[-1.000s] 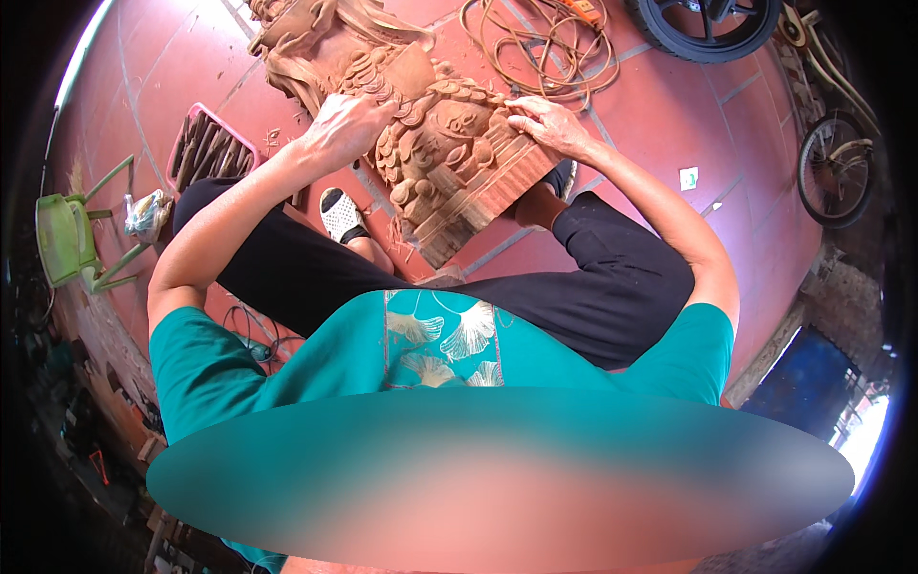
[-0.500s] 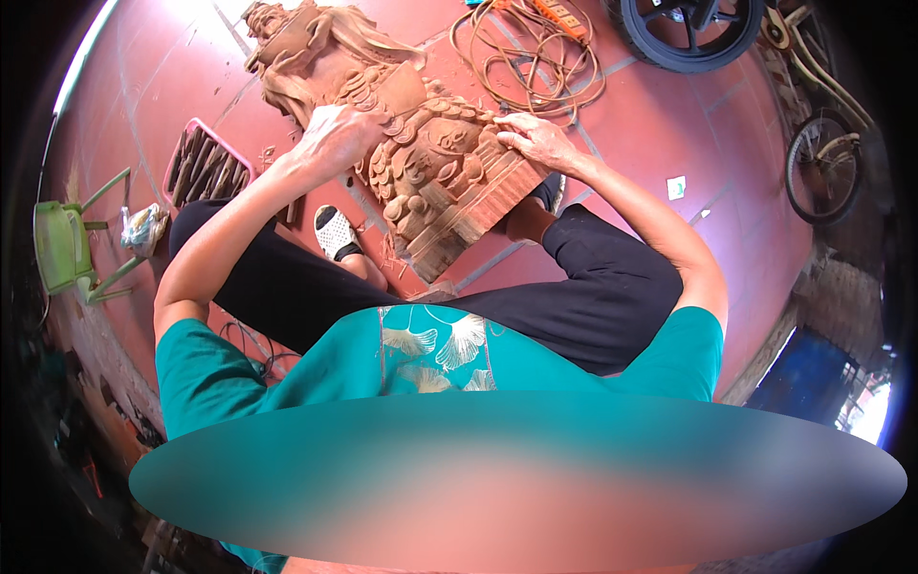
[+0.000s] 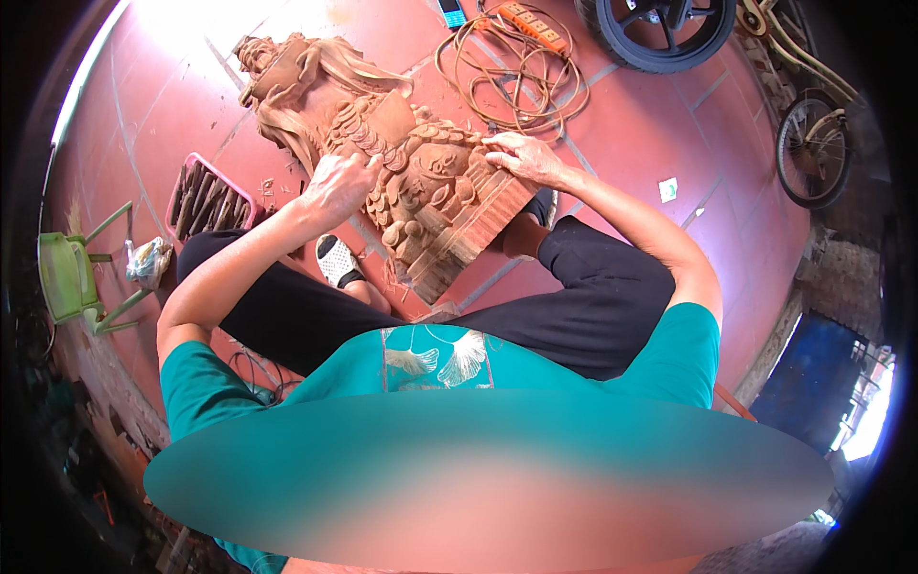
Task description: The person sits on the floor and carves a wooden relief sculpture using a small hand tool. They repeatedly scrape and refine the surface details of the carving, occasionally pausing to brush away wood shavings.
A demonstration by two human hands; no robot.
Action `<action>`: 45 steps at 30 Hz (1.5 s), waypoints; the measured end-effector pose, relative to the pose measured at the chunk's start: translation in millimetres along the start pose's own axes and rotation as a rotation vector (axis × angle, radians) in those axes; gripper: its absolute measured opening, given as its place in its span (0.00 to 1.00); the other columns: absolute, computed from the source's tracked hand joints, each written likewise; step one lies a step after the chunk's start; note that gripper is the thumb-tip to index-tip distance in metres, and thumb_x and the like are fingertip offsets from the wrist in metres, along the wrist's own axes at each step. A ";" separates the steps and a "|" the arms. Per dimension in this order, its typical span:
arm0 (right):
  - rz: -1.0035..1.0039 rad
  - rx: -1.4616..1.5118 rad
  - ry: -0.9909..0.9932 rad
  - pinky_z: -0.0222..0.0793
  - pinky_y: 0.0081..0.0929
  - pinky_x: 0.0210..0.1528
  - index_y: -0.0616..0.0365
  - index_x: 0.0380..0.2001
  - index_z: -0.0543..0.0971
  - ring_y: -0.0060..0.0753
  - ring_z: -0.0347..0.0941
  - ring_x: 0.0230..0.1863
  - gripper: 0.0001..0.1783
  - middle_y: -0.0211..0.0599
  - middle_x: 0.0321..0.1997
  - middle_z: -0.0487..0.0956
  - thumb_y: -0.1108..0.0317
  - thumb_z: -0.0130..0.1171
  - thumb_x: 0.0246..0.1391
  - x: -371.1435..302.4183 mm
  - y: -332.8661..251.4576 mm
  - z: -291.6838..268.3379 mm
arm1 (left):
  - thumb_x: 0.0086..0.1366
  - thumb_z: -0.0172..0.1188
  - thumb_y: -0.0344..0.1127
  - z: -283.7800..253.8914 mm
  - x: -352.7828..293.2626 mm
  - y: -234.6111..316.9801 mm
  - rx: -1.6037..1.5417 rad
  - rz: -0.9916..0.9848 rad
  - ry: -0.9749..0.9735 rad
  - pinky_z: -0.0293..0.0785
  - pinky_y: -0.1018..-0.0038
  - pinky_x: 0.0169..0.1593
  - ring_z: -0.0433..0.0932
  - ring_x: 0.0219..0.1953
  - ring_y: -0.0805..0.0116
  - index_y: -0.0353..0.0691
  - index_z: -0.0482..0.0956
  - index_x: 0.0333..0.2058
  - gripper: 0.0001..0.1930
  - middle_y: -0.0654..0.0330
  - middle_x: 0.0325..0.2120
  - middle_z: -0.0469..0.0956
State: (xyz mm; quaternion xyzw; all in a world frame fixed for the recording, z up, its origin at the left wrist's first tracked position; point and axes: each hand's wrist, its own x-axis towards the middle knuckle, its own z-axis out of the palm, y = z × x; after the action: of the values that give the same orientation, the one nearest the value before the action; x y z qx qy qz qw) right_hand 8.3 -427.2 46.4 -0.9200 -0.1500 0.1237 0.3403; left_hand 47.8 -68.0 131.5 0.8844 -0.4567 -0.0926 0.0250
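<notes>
A brown carved wooden statue [image 3: 387, 115] lies on its back between my legs, its robed, bearded figure pointing away to the far left and its stepped base towards me. Closed against the statue's left side, near a row of carved coin-like discs, is my left hand [image 3: 340, 186]; anything inside its fist is hidden. My right hand [image 3: 524, 159] grips the right edge of the carving beside the base, fingertips bent over the wood.
A pink-rimmed tray [image 3: 251, 191] of chisel-like tools stands at left, near a green chair [image 3: 67, 277] and a plastic bag [image 3: 148, 261]. An orange power strip [image 3: 532, 27] with coiled cable [image 3: 516, 96] lies beyond the statue. A black wheel [image 3: 660, 38] is far right.
The whole view has shifted, so the statue appears lower. My left hand has slid a little towards me along the statue's side. My right hand keeps its place on the edge.
</notes>
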 end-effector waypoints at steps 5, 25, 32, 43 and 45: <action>0.018 0.026 -0.014 0.67 0.37 0.56 0.53 0.52 0.77 0.44 0.73 0.54 0.27 0.44 0.52 0.78 0.46 0.54 0.58 0.0 -5.0 -1.5 | 0.58 0.52 0.30 -7.5 0.7 5.6 -0.087 -0.006 0.058 0.73 0.57 0.30 0.79 0.28 0.48 0.32 0.74 0.42 0.13 0.47 0.23 0.76; 0.085 -0.103 0.027 0.73 0.33 0.47 0.51 0.53 0.76 0.41 0.77 0.46 0.23 0.40 0.51 0.79 0.51 0.53 0.61 -24.0 24.7 -76.3 | 0.60 0.56 0.33 -29.0 17.5 2.5 -0.201 0.004 0.052 0.74 0.57 0.40 0.79 0.33 0.44 0.37 0.80 0.40 0.12 0.42 0.27 0.79; 0.312 0.403 0.582 0.74 0.28 0.39 0.59 0.51 0.77 0.30 0.78 0.37 0.20 0.40 0.39 0.82 0.57 0.57 0.60 -89.7 70.0 -30.3 | 0.56 0.57 0.35 -13.2 16.4 -10.3 -0.133 0.048 0.065 0.75 0.60 0.39 0.81 0.33 0.47 0.39 0.80 0.43 0.16 0.45 0.30 0.81; 0.505 0.610 0.546 0.74 0.23 0.39 0.56 0.57 0.73 0.22 0.78 0.41 0.22 0.31 0.47 0.80 0.63 0.58 0.60 -143.3 15.4 -16.4 | 0.56 0.57 0.32 -23.0 22.9 -7.4 -0.100 0.004 0.082 0.73 0.52 0.44 0.78 0.39 0.42 0.37 0.79 0.38 0.11 0.41 0.31 0.78; 0.504 0.562 0.505 0.74 0.23 0.39 0.56 0.56 0.73 0.23 0.78 0.41 0.21 0.31 0.46 0.80 0.64 0.58 0.61 -157.9 0.5 -22.1 | 0.56 0.58 0.32 -24.2 23.2 -4.8 -0.066 0.052 0.102 0.73 0.53 0.44 0.78 0.39 0.42 0.37 0.80 0.38 0.11 0.41 0.31 0.78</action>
State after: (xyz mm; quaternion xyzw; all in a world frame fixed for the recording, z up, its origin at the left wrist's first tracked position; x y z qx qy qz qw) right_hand -130.3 -497.4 82.2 -0.8010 0.2056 0.0105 0.5621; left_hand 69.3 -85.1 151.4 0.8745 -0.4743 -0.0619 0.0798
